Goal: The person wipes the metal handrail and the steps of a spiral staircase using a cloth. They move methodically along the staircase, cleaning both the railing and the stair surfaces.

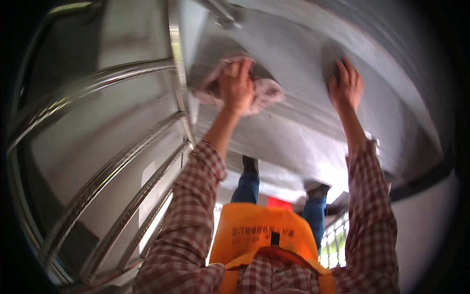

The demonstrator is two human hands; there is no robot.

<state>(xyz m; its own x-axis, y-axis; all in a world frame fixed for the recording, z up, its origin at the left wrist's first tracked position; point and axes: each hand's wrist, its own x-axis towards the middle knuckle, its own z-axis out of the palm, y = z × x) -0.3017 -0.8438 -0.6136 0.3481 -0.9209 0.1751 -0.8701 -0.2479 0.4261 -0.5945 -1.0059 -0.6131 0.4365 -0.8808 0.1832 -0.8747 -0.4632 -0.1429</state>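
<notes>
My left hand (237, 88) presses a crumpled pinkish cloth (270, 92) flat against a smooth grey surface (293, 55) that looks like a stair tread. The cloth spreads out on both sides of my fingers. Farther right, my right hand (347, 86) is empty and leans on the same surface, fingertips down and slightly apart. A dark shadow or reflection lies beside its fingers.
Metal railing bars (121, 161) run along the left side. A metal post (222, 14) stands beyond the cloth. The grey surface's curved edge (382, 47) bounds the right. An orange apron (264, 235) bearing writing hangs before my legs; my shoes (317, 189) are lower down.
</notes>
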